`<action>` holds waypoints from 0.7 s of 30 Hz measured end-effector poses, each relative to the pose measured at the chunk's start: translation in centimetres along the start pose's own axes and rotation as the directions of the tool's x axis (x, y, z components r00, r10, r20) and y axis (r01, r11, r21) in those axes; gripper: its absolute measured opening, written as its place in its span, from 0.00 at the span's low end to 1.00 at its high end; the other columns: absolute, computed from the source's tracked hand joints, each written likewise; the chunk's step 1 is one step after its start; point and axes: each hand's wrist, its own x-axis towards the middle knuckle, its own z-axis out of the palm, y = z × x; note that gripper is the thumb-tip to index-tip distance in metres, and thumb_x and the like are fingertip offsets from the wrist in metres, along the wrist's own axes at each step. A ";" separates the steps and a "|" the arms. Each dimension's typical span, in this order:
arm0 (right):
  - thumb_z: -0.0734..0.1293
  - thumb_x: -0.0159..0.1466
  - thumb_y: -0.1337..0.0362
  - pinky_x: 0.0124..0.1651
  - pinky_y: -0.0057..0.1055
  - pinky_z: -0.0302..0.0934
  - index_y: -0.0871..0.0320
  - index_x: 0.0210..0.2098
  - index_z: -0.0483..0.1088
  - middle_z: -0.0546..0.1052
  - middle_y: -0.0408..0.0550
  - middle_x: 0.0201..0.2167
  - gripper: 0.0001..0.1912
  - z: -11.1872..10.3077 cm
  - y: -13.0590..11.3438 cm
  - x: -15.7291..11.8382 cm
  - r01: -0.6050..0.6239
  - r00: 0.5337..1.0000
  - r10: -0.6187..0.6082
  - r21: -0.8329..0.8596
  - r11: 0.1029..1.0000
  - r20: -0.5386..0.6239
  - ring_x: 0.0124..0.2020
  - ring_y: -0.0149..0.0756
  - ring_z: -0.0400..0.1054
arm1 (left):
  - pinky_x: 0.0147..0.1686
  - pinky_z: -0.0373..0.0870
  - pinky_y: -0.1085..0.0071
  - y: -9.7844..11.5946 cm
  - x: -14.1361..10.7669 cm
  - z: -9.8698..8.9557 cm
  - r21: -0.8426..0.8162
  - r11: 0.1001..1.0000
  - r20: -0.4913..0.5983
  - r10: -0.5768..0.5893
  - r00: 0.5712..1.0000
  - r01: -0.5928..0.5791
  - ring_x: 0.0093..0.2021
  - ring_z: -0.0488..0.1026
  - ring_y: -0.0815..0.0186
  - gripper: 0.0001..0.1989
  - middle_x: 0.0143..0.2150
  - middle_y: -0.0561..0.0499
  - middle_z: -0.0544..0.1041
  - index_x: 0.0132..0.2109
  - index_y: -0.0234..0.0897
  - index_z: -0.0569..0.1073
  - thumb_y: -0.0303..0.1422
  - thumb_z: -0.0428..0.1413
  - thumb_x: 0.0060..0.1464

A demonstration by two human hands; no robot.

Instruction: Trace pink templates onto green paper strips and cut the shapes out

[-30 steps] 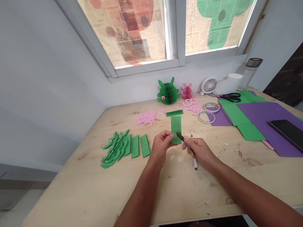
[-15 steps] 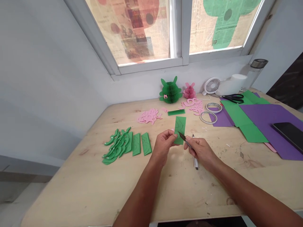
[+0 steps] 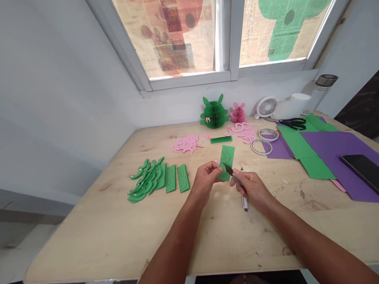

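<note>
In the head view, my left hand [image 3: 209, 175] pinches the lower left edge of an upright green paper strip [image 3: 227, 154] marked with curved pencil-like outlines. My right hand [image 3: 251, 187] grips a slim dark two-jawed tool [image 3: 231, 172]; its kind is not clear. The tool's tips lie at the strip's middle, close to my left fingertips. Under my right hand lies a white marker pen [image 3: 244, 203], partly covered. To the left are two outlined green strips, one [image 3: 171, 179] beside the other [image 3: 183, 178], and a pile of curved green cut-outs [image 3: 146, 181].
Pink paper cut-outs [image 3: 188, 144] and a folded green strip [image 3: 221, 139] lie farther back. Behind stand a green honeycomb figure [image 3: 214, 114], a pink one [image 3: 238, 113] and a small fan [image 3: 266, 107]. Tape rolls [image 3: 261, 152], scissors [image 3: 296, 123], purple paper [image 3: 340, 157] and a phone [image 3: 363, 169] occupy the right.
The strip and the tool's tips have shifted very slightly right within the picture, along with a small camera movement. Both hands keep their grips.
</note>
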 end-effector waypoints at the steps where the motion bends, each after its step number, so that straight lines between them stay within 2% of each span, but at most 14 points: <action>1: 0.60 0.59 0.42 0.19 0.26 0.38 0.60 0.23 0.69 0.57 0.36 0.09 0.27 0.0 0.0 0.0 -0.001 1.000 0.001 -0.001 1.000 0.002 0.14 0.25 0.44 | 0.29 0.71 0.73 0.0 0.0 0.0 0.000 1.000 0.001 0.000 1.000 0.000 0.24 0.66 0.72 0.11 0.23 0.55 0.68 0.23 0.35 0.67 0.35 0.62 0.39; 21: 0.61 0.60 0.43 0.19 0.26 0.37 0.60 0.23 0.70 0.56 0.35 0.09 0.26 0.1 0.1 0.0 0.013 1.000 -0.013 0.015 1.000 0.014 0.14 0.24 0.43 | 0.29 0.69 0.72 0.2 -0.1 0.0 0.012 1.000 0.005 -0.012 1.000 0.012 0.25 0.69 0.70 0.10 0.22 0.54 0.70 0.23 0.35 0.67 0.35 0.61 0.39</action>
